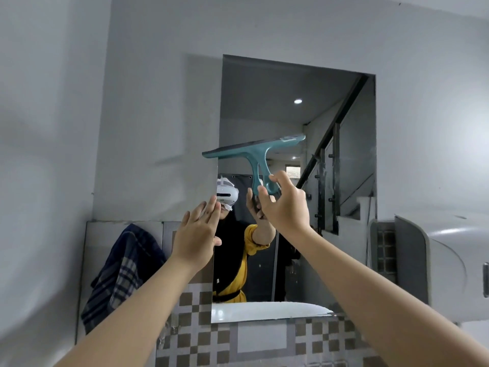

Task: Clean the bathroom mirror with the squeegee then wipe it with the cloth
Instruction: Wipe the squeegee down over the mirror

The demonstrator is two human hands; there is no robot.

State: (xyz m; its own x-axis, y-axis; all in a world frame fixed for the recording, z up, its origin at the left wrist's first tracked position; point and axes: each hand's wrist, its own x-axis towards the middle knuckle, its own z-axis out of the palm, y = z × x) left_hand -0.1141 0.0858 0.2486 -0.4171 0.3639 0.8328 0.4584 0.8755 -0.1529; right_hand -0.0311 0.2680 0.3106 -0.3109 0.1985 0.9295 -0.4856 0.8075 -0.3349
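A frameless rectangular mirror (pixel 291 83) hangs on the grey wall. My right hand (pixel 285 205) grips the handle of a teal squeegee (pixel 254 152), whose blade lies tilted across the mirror's left middle, its left end past the mirror's edge. My left hand (pixel 197 231) is flat with fingers apart, resting at the mirror's left edge. A dark blue checked cloth (pixel 124 268) hangs on the wall at the lower left, apart from both hands.
A white dispenser box (pixel 444 263) is mounted on the wall right of the mirror. Brown and white checkered tiles (pixel 190 308) cover the wall below. The mirror reflects a person, a white basin rim and a staircase railing.
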